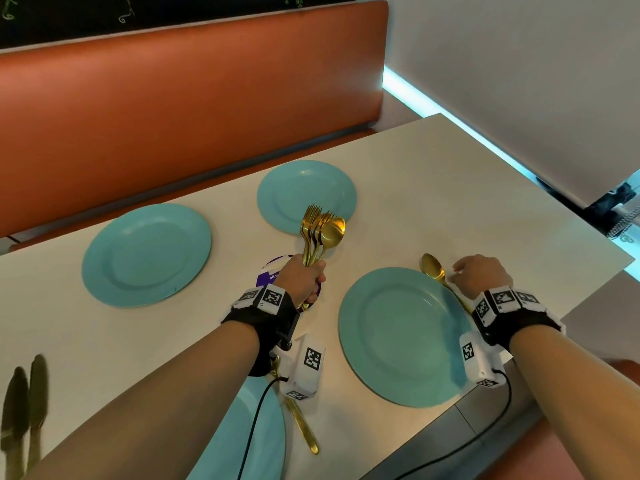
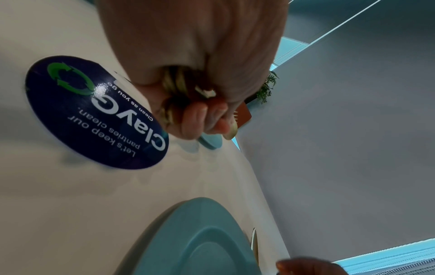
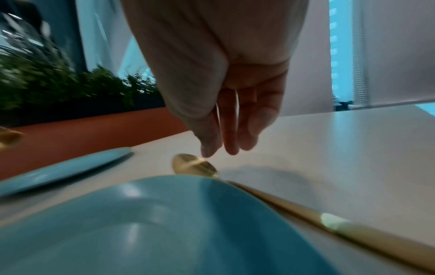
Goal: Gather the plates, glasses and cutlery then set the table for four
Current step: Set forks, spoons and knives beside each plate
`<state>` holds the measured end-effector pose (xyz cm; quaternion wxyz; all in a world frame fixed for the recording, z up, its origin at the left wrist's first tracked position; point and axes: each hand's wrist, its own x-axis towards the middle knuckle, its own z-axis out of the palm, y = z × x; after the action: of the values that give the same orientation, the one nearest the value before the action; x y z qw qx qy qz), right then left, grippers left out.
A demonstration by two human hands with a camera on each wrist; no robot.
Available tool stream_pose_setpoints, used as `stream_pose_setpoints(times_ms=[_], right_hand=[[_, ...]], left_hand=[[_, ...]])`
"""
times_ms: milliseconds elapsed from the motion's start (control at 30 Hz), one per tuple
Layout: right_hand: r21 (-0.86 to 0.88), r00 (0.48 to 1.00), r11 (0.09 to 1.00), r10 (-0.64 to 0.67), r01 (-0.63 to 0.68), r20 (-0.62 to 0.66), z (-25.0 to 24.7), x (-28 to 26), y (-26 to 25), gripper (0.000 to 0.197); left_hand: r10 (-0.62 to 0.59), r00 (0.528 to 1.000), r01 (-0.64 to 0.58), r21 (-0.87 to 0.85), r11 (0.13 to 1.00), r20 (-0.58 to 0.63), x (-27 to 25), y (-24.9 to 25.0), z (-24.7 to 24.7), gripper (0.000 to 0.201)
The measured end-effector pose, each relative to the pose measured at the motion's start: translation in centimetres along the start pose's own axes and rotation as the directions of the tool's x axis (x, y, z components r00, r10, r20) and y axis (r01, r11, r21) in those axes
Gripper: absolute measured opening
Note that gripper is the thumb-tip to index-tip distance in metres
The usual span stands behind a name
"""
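Note:
Several teal plates lie on the white table (image 1: 450,188): far left (image 1: 146,254), far middle (image 1: 306,195), near right (image 1: 401,336) and near left (image 1: 249,441), partly under my left arm. My left hand (image 1: 303,280) grips a bundle of gold forks and spoons (image 1: 320,233) upright above the table; the handle ends (image 2: 174,93) show in its fist. A gold spoon (image 1: 434,271) lies flat along the near right plate's right rim. My right hand (image 1: 479,273) hovers just above that spoon (image 3: 194,165), fingers (image 3: 231,134) straight and holding nothing.
A gold utensil (image 1: 303,427) lies right of the near left plate. A dark round sticker (image 2: 94,113) is stuck on the table's middle. An orange bench (image 1: 190,109) runs along the far side. Two dark knife-like shapes (image 1: 24,403) show at lower left.

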<state>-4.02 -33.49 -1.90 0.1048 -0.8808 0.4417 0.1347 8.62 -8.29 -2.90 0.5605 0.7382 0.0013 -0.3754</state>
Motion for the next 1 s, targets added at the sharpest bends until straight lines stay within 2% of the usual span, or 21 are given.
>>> stream_pose_setpoints(times_ms=[67, 133, 200, 267, 333, 400, 600, 733, 833, 1000], right_hand=[[0.074, 0.995, 0.993, -0.092, 0.095, -0.048, -0.9, -1.0, -2.3, 0.031], [0.123, 0.965, 0.957, -0.257, 0.262, -0.058, -1.4, -2.2, -5.2, 0.028], [0.143, 0.902, 0.891, -0.427, 0.431, -0.063, -1.5, -4.1, -8.3, 0.027], [0.102, 0.818, 0.812, -0.573, 0.575, -0.054, -1.5, -6.2, -11.4, 0.027], [0.006, 0.745, 0.745, -0.667, 0.667, -0.009, -1.3, -8.3, -14.0, 0.03], [-0.069, 0.713, 0.711, -0.7, 0.7, 0.025, -1.1, -10.0, -15.7, 0.031], [-0.111, 0.689, 0.683, -0.724, 0.722, 0.027, -0.6, -14.0, -18.2, 0.03], [-0.107, 0.665, 0.66, -0.746, 0.744, 0.025, 0.3, -16.3, -19.4, 0.03], [-0.083, 0.696, 0.692, -0.718, 0.717, 0.02, 1.2, -16.6, -19.7, 0.025], [-0.053, 0.756, 0.755, -0.65, 0.654, 0.075, 0.9, -14.5, -19.1, 0.022]], left_hand=[[0.0, 1.0, 0.0, 0.005, 1.0, 0.014, -0.4, 0.1, -0.3, 0.023], [0.004, 0.999, -0.004, 0.019, 1.0, 0.033, -0.8, 0.3, -0.7, 0.021], [0.015, 0.998, -0.018, 0.05, 0.999, 0.058, -1.2, 0.5, -1.3, 0.02], [0.027, 0.995, -0.033, 0.061, 0.998, 0.094, -1.8, 0.8, -2.1, 0.016], [0.049, 0.99, -0.06, 0.082, 0.995, 0.13, -2.5, 1.0, -3.1, 0.014], [0.065, 0.984, -0.085, 0.113, 0.99, 0.167, -3.4, 1.1, -4.3, 0.02], [0.069, 0.966, -0.128, 0.231, 0.964, 0.25, -6.3, 0.7, -8.4, 0.019], [0.101, 0.95, -0.158, 0.176, 0.972, 0.296, -7.7, -0.1, -10.2, 0.017], [0.097, 0.957, -0.132, 0.115, 0.985, 0.273, -8.1, -0.6, -10.9, 0.027], [0.007, 0.975, -0.02, 0.055, 0.998, 0.221, -7.4, 0.1, -11.8, 0.032]])
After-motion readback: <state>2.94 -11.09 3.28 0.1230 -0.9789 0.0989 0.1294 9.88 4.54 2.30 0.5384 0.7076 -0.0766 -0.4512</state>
